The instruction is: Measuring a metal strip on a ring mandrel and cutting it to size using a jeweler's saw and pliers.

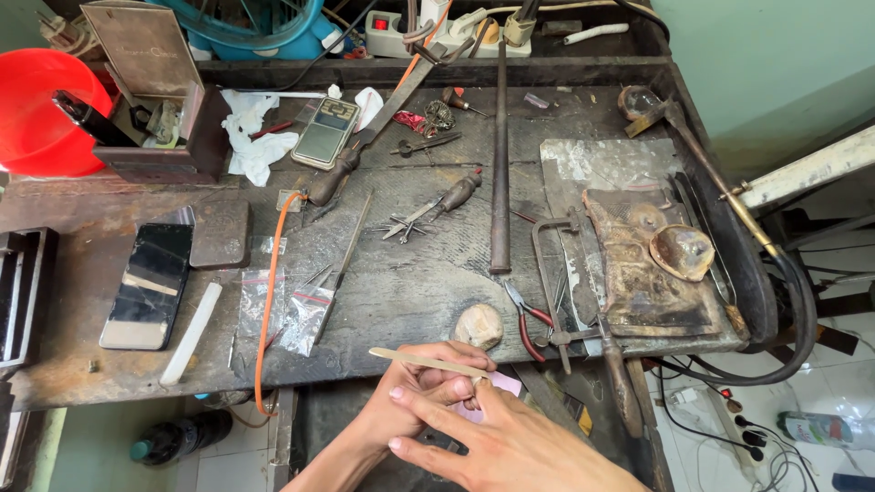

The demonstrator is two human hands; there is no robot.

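Observation:
My two hands meet at the bench's front edge. My right hand (515,446) comes in from the lower right and lies over the left, pinching the near end of a thin pale flat file (424,362) that points left. My left hand (415,387) has its fingers curled under the file; whatever is inside them is hidden. A pink slip of paper (504,384) shows just behind the hands. A rounded beige lump (478,325) sits on the bench just beyond them.
The worn metal workbench (401,292) carries red-handled pliers (527,321), a saw frame (556,273), a long steel rod (500,164), small plastic bags (287,314), a black phone (149,284), a pocket scale (325,132), a red bowl (36,109) and a torch with hose (720,182).

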